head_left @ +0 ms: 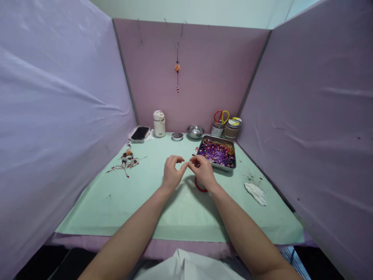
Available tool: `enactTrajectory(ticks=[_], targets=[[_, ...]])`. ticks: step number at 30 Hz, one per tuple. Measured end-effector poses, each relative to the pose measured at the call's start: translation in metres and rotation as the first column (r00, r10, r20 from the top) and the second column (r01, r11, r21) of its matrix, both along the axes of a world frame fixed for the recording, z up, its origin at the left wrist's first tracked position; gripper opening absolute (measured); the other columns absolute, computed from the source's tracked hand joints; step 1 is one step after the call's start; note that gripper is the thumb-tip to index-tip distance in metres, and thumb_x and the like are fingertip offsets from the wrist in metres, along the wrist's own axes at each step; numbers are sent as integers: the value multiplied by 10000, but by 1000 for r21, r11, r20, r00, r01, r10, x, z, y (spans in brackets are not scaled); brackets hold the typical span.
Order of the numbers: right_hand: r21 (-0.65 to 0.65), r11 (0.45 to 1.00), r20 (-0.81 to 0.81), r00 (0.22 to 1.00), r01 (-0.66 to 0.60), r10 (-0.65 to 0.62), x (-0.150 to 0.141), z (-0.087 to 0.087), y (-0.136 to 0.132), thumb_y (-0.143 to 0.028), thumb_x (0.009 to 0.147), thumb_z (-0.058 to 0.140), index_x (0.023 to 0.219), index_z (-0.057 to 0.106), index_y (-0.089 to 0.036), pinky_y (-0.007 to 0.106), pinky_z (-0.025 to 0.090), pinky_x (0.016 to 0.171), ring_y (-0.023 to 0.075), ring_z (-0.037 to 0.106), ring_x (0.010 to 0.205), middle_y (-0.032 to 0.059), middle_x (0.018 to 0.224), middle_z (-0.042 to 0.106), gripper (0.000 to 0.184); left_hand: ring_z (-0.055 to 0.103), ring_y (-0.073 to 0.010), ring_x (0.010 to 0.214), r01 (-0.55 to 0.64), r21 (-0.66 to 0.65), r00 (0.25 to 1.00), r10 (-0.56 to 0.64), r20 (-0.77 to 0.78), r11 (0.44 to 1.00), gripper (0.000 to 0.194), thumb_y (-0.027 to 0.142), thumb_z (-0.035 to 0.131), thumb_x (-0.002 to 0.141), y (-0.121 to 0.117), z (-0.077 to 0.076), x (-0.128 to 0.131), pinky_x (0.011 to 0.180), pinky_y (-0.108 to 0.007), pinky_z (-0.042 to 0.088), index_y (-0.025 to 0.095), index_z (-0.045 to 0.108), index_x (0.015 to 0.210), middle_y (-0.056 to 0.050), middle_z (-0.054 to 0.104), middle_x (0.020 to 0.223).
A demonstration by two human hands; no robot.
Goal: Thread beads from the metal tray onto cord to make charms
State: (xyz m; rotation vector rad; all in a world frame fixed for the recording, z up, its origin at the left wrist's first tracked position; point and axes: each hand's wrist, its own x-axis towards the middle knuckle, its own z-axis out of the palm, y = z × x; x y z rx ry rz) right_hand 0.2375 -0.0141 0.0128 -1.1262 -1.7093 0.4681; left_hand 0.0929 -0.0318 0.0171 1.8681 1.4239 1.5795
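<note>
Above the middle of the table, my left hand (pixel 173 171) and my right hand (pixel 204 172) meet at their fingertips. Both are closed in a pinch, and whatever lies between the fingers is too small to name. A red loop (pixel 200 186) lies below my right wrist, partly hidden by it. Just beyond my right hand, a metal tray (pixel 223 168) holds many purple, red and dark beads (pixel 217 151) and some gold-coloured strands. A small red and white item (pixel 195 151) rests by the tray's left side.
Beaded red cords (pixel 127 161) lie at left. Along the back stand a phone (pixel 140 133), a white flask (pixel 159 123), a small round container (pixel 177 136), a steel bowl (pixel 195 132), scissors (pixel 221 116) in a jar and another jar (pixel 231 130). White gloves (pixel 255 193) lie right; a beaded pendant (pixel 177 68) hangs behind.
</note>
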Motion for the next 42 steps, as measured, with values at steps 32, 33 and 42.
enactTrajectory(ticks=[32, 33, 42], targets=[[-324, 906, -366, 919, -271, 144, -1, 17, -9, -406, 737, 597, 777, 642, -186, 254, 398, 598, 148, 542, 694, 20, 749, 635, 228, 582, -180, 740, 284, -257, 942, -219, 256, 924, 214, 385, 631, 729, 9, -9, 4, 693, -290, 436, 183, 682, 684, -42, 665, 740], [-311, 913, -365, 920, -264, 142, -1, 16, -8, -398, 730, 602, 753, 633, -186, 255, 396, 596, 145, 531, 676, 16, 725, 623, 216, 586, -183, 741, 281, -255, 945, -220, 242, 925, 210, 381, 629, 730, 9, -10, 4, 689, -292, 438, 186, 686, 681, -43, 668, 746], [-283, 872, -644, 753, -400, 137, -2, 11, -3, -427, 714, 659, 744, 542, -201, 231, 363, 536, 103, 481, 583, -11, 695, 567, 256, 585, -173, 757, 284, -253, 893, -159, 421, 925, 224, 395, 676, 689, 8, -6, 3, 705, -295, 445, 184, 719, 750, -46, 699, 783]])
